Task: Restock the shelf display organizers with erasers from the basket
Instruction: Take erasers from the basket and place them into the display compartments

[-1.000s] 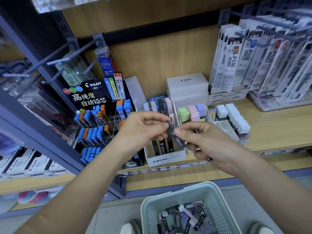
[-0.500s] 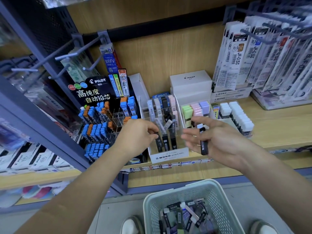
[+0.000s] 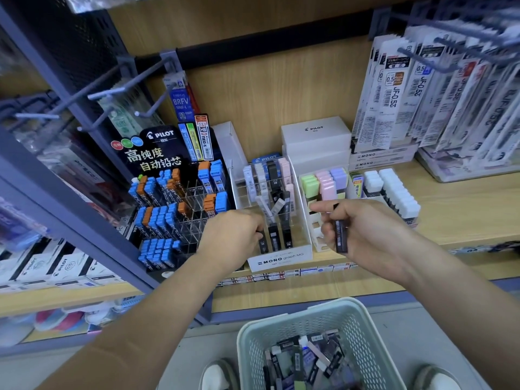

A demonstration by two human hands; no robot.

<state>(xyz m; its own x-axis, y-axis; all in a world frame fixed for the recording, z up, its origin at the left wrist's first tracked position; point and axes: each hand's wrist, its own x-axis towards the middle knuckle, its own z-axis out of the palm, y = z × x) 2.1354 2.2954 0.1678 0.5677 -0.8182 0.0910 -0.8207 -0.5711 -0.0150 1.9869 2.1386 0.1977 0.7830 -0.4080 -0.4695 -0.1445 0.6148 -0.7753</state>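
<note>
My left hand (image 3: 232, 235) is at the front left slot of the white MONO display organizer (image 3: 280, 258), fingers closed on a slim black case (image 3: 262, 243) standing in that slot. My right hand (image 3: 363, 230) hovers to the organizer's right, holding another slim black case (image 3: 340, 236) upright. Several black, white and pink cases stand or lean in the organizer's rows. Below, a pale green basket (image 3: 318, 313) holds several mixed dark and light cases. Pastel erasers (image 3: 323, 181) and white erasers (image 3: 394, 190) sit in organizers to the right.
A black Pilot lead display (image 3: 174, 198) with blue and orange cases stands left of the organizer. White Pilot boxes (image 3: 316, 136) sit behind. Hanging refill packs (image 3: 408, 94) fill the right, metal hooks (image 3: 92, 94) jut out at left. My shoes (image 3: 216, 374) flank the basket.
The hands, together passing a black case one second ago, have parted. My left hand went down to the organizer's front slot with one case; my right hand drew right, keeping another.
</note>
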